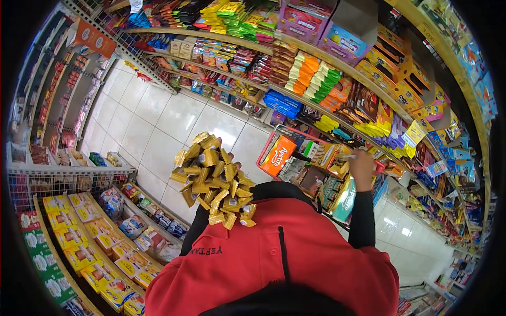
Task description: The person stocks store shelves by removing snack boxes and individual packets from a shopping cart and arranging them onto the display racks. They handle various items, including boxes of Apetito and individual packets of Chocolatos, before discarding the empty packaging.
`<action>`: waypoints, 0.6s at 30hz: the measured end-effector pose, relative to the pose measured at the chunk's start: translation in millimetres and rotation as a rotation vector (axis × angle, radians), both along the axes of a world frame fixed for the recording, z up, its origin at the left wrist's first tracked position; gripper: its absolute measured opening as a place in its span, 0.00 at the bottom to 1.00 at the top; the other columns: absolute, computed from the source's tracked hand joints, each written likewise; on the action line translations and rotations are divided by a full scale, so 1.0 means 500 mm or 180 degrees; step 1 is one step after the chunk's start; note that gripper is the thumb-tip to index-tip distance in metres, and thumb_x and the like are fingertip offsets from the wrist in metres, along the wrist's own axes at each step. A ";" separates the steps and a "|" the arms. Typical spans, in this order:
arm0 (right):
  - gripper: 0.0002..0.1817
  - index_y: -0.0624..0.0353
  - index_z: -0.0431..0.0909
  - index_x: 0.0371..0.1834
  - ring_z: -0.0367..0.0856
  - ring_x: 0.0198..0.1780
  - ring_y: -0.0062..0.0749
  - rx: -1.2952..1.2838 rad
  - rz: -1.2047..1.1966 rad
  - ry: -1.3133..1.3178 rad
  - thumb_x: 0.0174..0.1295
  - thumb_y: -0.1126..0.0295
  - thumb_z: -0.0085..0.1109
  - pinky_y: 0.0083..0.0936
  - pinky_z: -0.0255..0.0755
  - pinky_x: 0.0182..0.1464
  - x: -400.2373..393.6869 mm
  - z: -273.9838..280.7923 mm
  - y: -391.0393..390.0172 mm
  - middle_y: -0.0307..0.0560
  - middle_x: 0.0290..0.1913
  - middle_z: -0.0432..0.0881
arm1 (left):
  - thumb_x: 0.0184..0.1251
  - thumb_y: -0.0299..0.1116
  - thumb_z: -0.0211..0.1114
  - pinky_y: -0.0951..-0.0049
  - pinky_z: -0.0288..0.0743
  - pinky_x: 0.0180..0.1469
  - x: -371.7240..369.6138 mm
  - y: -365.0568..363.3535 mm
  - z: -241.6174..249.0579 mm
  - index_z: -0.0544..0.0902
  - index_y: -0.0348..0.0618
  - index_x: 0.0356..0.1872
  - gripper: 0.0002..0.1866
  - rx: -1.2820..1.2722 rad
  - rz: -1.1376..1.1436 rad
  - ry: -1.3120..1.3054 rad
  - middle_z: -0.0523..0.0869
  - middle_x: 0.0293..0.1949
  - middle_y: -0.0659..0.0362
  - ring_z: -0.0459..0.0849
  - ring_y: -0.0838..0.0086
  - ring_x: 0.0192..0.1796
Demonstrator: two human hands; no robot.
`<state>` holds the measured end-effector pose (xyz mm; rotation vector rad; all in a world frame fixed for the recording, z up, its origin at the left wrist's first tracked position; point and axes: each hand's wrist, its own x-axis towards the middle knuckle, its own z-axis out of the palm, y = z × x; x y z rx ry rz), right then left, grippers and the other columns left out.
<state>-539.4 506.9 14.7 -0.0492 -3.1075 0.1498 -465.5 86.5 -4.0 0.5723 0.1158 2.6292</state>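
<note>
A big bunch of small gold-wrapped packets (pixel 213 179), strung together in strips, hangs in my left hand (pixel 235 160). Most of that hand is hidden behind the packets; only some fingertips show at the bunch's edge. Over the basket, my right hand (pixel 361 169) has curled fingers near a small pale item whose kind I cannot make out. Below it is a wire shopping basket (pixel 269 138) with a red rim. Inside lie an orange Apetito box (pixel 279 156), a green Apetito pack (pixel 345 200) and several other boxes and packs.
Shelves of wrapped snacks (pixel 311 79) run along the far side and right. Purple Whizpi boxes (pixel 303 23) stand on an upper shelf. At left, yellow boxes (pixel 79 247) fill a tilted rack beside a white wire shelf (pixel 68 168). White floor tiles (pixel 168 126) lie between the racks.
</note>
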 end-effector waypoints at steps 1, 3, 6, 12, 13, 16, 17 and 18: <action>0.07 0.58 0.82 0.30 0.81 0.33 0.52 -0.0235 0.0065 0.0090 0.48 0.70 0.62 0.40 0.74 0.35 0.002 0.063 0.004 0.58 0.28 0.81 | 0.63 0.53 0.57 0.38 0.55 0.62 0.006 0.011 0.005 0.46 0.65 0.72 0.40 0.0031 0.0174 -0.0035 0.65 0.60 0.55 0.62 0.55 0.61; 0.10 0.61 0.82 0.34 0.81 0.29 0.45 -0.0352 0.0395 0.0371 0.51 0.68 0.61 0.34 0.72 0.33 -0.003 0.175 0.018 0.55 0.28 0.82 | 0.60 0.54 0.60 0.42 0.59 0.61 0.017 0.036 -0.003 0.48 0.64 0.72 0.42 0.0233 0.0433 -0.0273 0.68 0.58 0.53 0.66 0.53 0.58; 0.09 0.63 0.80 0.39 0.77 0.28 0.25 -0.1889 0.0399 0.0485 0.56 0.72 0.59 0.24 0.69 0.30 0.008 0.345 -0.017 0.45 0.26 0.81 | 0.59 0.62 0.54 0.53 0.71 0.54 0.044 0.014 -0.031 0.60 0.49 0.67 0.40 -0.1038 0.1719 -0.1377 0.72 0.55 0.53 0.72 0.58 0.55; 0.09 0.68 0.80 0.34 0.79 0.25 0.32 -0.2888 0.2010 0.1270 0.51 0.74 0.63 0.19 0.70 0.29 0.035 0.520 -0.199 0.49 0.24 0.81 | 0.48 0.70 0.59 0.50 0.65 0.64 0.041 0.008 -0.040 0.59 0.43 0.68 0.52 -0.0927 0.1403 -0.1356 0.66 0.65 0.49 0.68 0.56 0.65; 0.11 0.69 0.79 0.34 0.78 0.23 0.32 -0.2648 0.3082 0.1302 0.51 0.73 0.64 0.20 0.70 0.28 0.024 0.537 -0.234 0.49 0.24 0.80 | 0.48 0.70 0.59 0.50 0.65 0.64 0.041 0.003 -0.046 0.59 0.43 0.68 0.52 -0.0928 0.1405 -0.1351 0.66 0.65 0.49 0.68 0.56 0.65; 0.11 0.69 0.80 0.31 0.76 0.20 0.33 -0.2400 0.3708 0.1106 0.47 0.71 0.64 0.23 0.71 0.24 0.031 0.582 -0.346 0.49 0.23 0.79 | 0.50 0.70 0.58 0.51 0.66 0.63 0.026 -0.040 -0.028 0.60 0.42 0.67 0.50 -0.0706 0.1263 -0.0841 0.69 0.63 0.48 0.70 0.55 0.63; 0.11 0.69 0.79 0.31 0.77 0.21 0.34 -0.2213 0.3828 0.1150 0.48 0.72 0.63 0.24 0.71 0.24 0.037 0.591 -0.378 0.49 0.23 0.79 | 0.50 0.70 0.58 0.51 0.66 0.63 0.029 -0.062 -0.027 0.60 0.42 0.67 0.50 -0.0712 0.1258 -0.0830 0.69 0.63 0.48 0.70 0.55 0.63; 0.10 0.69 0.78 0.31 0.78 0.21 0.34 -0.2022 0.3942 0.1195 0.49 0.72 0.61 0.25 0.71 0.23 0.044 0.597 -0.411 0.49 0.24 0.80 | 0.51 0.69 0.57 0.51 0.66 0.63 0.032 -0.085 -0.029 0.61 0.41 0.66 0.49 -0.0676 0.1142 -0.0944 0.70 0.62 0.48 0.71 0.55 0.63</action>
